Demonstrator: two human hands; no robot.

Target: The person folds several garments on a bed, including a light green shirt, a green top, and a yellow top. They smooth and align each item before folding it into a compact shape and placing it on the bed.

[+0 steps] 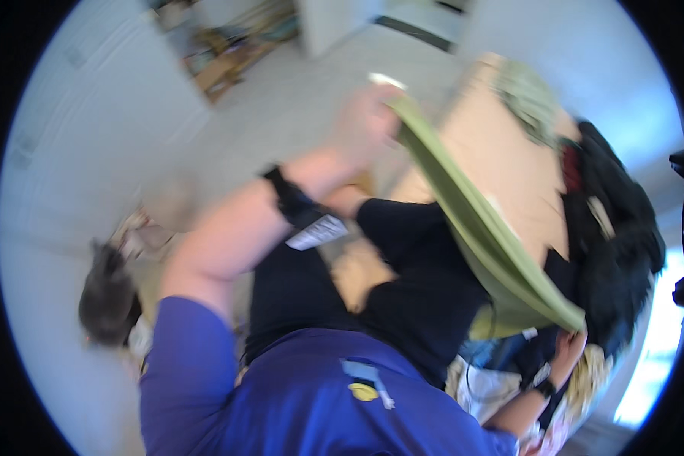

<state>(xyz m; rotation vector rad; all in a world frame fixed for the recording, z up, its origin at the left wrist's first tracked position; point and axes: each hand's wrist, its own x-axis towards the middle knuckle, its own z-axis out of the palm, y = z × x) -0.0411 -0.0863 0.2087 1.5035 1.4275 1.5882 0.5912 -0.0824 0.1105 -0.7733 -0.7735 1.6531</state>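
Near: purple shirt (319,395) and black shorts (433,281), the body cut off at the lower rim. Right hand (571,349) curled shut on one end of a long green cloth (475,205), fingers partly hidden behind it; black wristband (545,388) below. Cloth runs stretched and folded between both hands, in the air across the left edge of a peach bed-like surface (501,163), covering part of it; lower folds hard to read. Left hand (368,118), farther out, closed on the other end; motion blur, single fingers not readable. White patch (387,80) by it, too smeared to identify. Dark clothes (612,228) heaped along the bed's right edge, individual items not separable. Pale green cloth (528,99) at its far right corner. Beyond, grey floor (281,91) and blurry clutter (235,49), cut off by the rim.
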